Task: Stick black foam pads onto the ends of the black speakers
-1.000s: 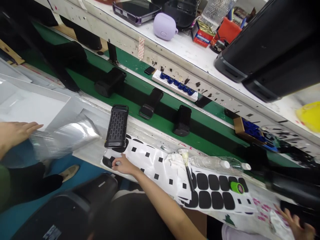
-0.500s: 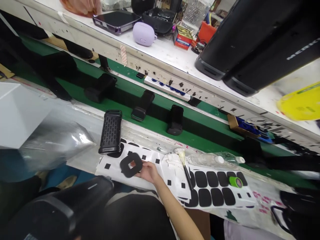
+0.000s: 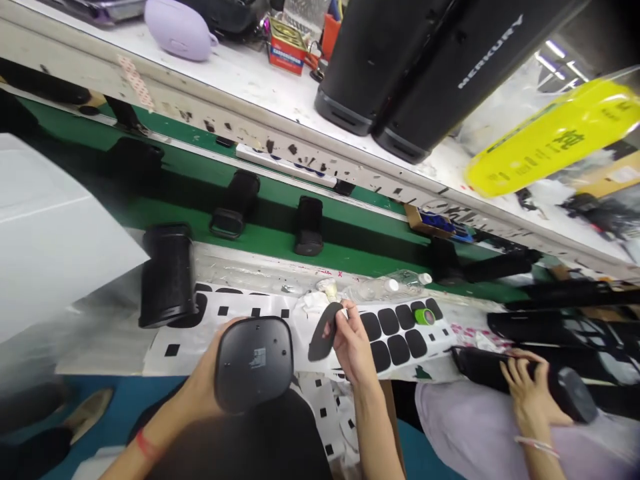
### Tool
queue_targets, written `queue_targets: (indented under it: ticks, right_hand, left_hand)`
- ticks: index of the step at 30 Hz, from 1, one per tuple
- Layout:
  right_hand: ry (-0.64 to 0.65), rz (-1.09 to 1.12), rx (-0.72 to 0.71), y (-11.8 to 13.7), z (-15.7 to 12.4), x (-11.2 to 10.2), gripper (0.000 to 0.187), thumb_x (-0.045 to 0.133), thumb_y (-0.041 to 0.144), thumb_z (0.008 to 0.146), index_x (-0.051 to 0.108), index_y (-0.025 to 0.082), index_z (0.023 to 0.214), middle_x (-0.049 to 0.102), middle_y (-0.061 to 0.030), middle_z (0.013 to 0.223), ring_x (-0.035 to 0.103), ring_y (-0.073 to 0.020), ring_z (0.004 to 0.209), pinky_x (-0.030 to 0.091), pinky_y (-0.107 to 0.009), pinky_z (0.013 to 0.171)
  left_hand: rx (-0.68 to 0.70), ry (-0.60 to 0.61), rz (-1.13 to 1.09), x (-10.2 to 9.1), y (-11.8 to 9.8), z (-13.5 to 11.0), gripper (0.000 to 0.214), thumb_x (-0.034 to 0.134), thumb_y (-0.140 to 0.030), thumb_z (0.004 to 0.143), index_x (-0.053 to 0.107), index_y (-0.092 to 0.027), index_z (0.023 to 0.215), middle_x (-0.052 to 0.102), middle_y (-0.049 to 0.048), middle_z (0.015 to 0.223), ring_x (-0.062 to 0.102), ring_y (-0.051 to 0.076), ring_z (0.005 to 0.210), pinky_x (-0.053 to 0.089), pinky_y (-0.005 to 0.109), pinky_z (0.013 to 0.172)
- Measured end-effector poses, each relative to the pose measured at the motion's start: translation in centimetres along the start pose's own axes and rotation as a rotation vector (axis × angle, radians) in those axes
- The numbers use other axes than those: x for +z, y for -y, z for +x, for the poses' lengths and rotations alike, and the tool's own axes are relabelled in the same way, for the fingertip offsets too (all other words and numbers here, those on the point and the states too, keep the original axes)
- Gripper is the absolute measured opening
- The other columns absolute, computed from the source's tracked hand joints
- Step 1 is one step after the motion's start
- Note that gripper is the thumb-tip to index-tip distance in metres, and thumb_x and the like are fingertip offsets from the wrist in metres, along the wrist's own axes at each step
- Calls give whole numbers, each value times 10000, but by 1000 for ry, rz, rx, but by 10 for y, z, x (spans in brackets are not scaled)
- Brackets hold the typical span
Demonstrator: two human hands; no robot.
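My left hand (image 3: pixel 207 377) is wrapped round the side of a black speaker (image 3: pixel 254 367), whose flat rounded-square end with small screw holes and a pale printed label faces up toward me. To its right, my right hand (image 3: pixel 353 341) pinches a thin black rounded-square pad (image 3: pixel 320 340) with a hole in its middle. The pad is tilted, seen partly from the side, and held apart from the speaker. White backing sheets (image 3: pixel 200 347) with black cut-out shapes lie on the bench behind both hands.
A black speaker (image 3: pixel 169 277) stands on the bench at left, beside a white box (image 3: pixel 60 233). Others lie on the green conveyor (image 3: pixel 270 230). Plastic bottles (image 3: pixel 373 289) and a green tape roll (image 3: pixel 425 317) lie further right. A co-worker's hand (image 3: pixel 530 387) holds another speaker at right.
The speaker has come up from the lower left, its end now facing me, and my left hand has come into view. My right hand has turned the pad more edge-on. The view has shifted right.
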State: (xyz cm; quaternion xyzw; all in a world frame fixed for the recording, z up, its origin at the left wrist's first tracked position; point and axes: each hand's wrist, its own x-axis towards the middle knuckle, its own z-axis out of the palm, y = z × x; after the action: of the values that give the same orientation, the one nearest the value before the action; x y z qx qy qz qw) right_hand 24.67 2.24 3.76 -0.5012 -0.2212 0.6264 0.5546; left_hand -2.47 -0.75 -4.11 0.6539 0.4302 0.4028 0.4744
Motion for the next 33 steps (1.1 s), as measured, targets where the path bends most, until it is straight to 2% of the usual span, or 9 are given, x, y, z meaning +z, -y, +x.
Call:
queue_targets:
  ticks: [3, 9, 11, 13, 15, 17, 19, 22, 33]
  right_hand:
    - [14, -66, 3, 7, -21, 20, 384, 827, 419, 781, 513, 271, 945, 554, 83, 717, 514, -85, 526, 415, -210, 506]
    - [-43, -314, -85, -12, -47, 67, 296, 771, 414, 814, 603, 225, 968, 636, -1, 839, 628, -145, 761, 514, -258, 695]
    - [-69, -366, -100, -16, -50, 74, 273, 747, 406, 828, 615, 227, 987, 657, -11, 845, 648, -161, 781, 529, -275, 718]
    - [-96, -417, -107, -17, -51, 77, 261, 734, 408, 834, 624, 226, 986, 667, -18, 846, 655, -168, 779, 536, -282, 719]
    - [-119, -456, -98, -16, -51, 77, 260, 727, 417, 835, 632, 223, 980, 670, -23, 848, 659, -177, 782, 540, -290, 717]
    - [-137, -493, -88, -15, -52, 76, 259, 721, 422, 835, 634, 220, 972, 669, -26, 846, 657, -179, 773, 537, -294, 705]
    - [-154, -535, -93, -15, -55, 74, 250, 715, 418, 840, 633, 220, 968, 663, -23, 850, 648, -173, 758, 526, -287, 685]
    - [-175, -589, -108, -16, -58, 71, 242, 712, 417, 852, 629, 227, 976, 652, -16, 869, 635, -162, 762, 508, -278, 681]
    - [-171, -464, -48, -11, -62, 69, 279, 740, 446, 829, 619, 220, 938, 661, -27, 823, 628, -173, 735, 511, -284, 646]
  left_hand:
    - [28, 75, -8, 4, 2, 9, 1118, 845, -557, 560, 244, -428, 1495, 446, 110, 1464, 470, 472, 1316, 394, 714, 1088]
    - [-33, 68, 38, 2, -20, 11, 970, 797, -449, 723, 227, -324, 1498, 402, 157, 1455, 459, 431, 1344, 398, 650, 1116]
    - [-75, 93, 16, 1, -25, 9, 1059, 835, -530, 686, 193, -330, 1504, 375, 169, 1472, 460, 432, 1353, 406, 642, 1117]
    - [-129, 138, -92, 0, -27, 6, 1315, 854, -717, 527, 87, -360, 1533, 305, 191, 1538, 427, 468, 1385, 358, 681, 1135]
    - [-185, 178, -275, 0, -28, 3, 1429, 703, -902, 455, -45, -376, 1554, 227, 203, 1601, 338, 497, 1440, 251, 725, 1167]
    - [-212, 174, -429, 2, -32, 0, 1283, 486, -980, 562, -43, -382, 1567, 211, 171, 1630, 259, 481, 1484, 166, 721, 1194]
    - [-238, 167, -477, 5, -36, 0, 1072, 380, -952, 681, 114, -403, 1563, 227, 110, 1640, 224, 443, 1505, 146, 669, 1224]
    - [-258, 168, -421, 8, -42, 2, 896, 432, -885, 754, 270, -429, 1508, 228, 38, 1648, 181, 396, 1527, 145, 593, 1254]
    - [-249, 151, -414, 11, -41, -1, 739, 460, -751, 869, 314, -383, 1493, 285, 37, 1624, 223, 363, 1512, 220, 512, 1243]
